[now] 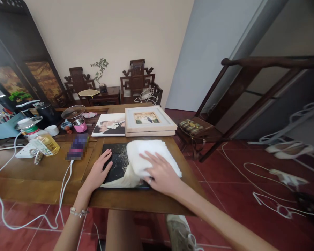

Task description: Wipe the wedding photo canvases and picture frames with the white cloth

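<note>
Wooden table [136,199], red tiled floor [211,174]: left hand [101,170] lies spread on the photo panel [118,158], right hand [161,171] spread atop white cloth [149,147].

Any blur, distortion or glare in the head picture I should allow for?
Head view: right hand and white cloth look slightly soft, perhaps from motion; head view: the cabinet and right-side chair lean, probably wide-angle distortion; head view: pixelation covers the phone; head view: pale glare marks the cabinet's left side.
</note>
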Motion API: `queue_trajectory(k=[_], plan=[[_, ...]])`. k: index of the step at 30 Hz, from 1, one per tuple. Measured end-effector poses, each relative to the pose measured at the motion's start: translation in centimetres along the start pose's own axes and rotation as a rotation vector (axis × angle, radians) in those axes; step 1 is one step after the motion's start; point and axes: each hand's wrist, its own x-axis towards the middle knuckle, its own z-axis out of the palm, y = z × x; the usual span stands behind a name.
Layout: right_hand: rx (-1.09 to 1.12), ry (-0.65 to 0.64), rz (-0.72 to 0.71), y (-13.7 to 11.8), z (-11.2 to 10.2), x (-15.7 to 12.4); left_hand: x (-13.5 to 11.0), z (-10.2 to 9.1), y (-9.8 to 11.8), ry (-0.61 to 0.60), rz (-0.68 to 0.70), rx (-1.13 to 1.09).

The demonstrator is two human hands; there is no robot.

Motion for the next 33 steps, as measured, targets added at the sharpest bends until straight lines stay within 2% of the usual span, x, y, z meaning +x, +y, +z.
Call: queue_trajectory(k=[4,6,8,10,13,16,20,23,26,29,33], plan=[[-0.103,0.047,0.139,1.7,0.0,2.2,0.0,0.1,0.0,-0.005,-0.002,0.002],[-0.121,0.038,0.169,1.0,0.1,2.6,0.1,0.0,0.0,-0.011,-0.008,0.008],[-0.1,0.008,0.153,-0.7,0.3,2.3,0.1,0.0,0.0,-0.013,-0.014,0.016],[-0.043,-0.055,0.068,-3.0,0.6,1.4,0.1,-0.1,0.0,-0.01,-0.019,0.023],[0.056,-0.132,-0.18,-5.8,1.2,-0.5,0.2,-0.2,-0.1,-0.021,-0.009,0.008],[0.119,-0.072,-0.386,-6.3,1.8,-2.8,0.2,-0.2,-0.1,-0.023,-0.001,-0.011],[0.132,0.099,-0.39,-4.3,1.6,-5.5,0.1,-0.2,0.0,-0.017,-0.019,0.004],[0.063,0.176,-0.312,-2.3,0.8,-7.0,0.1,-0.1,0.1,-0.017,-0.02,0.004],[0.002,0.2,-0.205,-0.1,-0.1,-7.2,0.1,0.0,0.2,-0.021,-0.012,0.003],[-0.062,0.135,-0.081,1.9,-1.0,-5.1,0.2,0.0,0.1,-0.021,-0.01,0.004],[-0.144,-0.038,0.01,3.2,-1.7,1.2,0.2,0.0,-0.1,-0.02,-0.004,-0.001]])
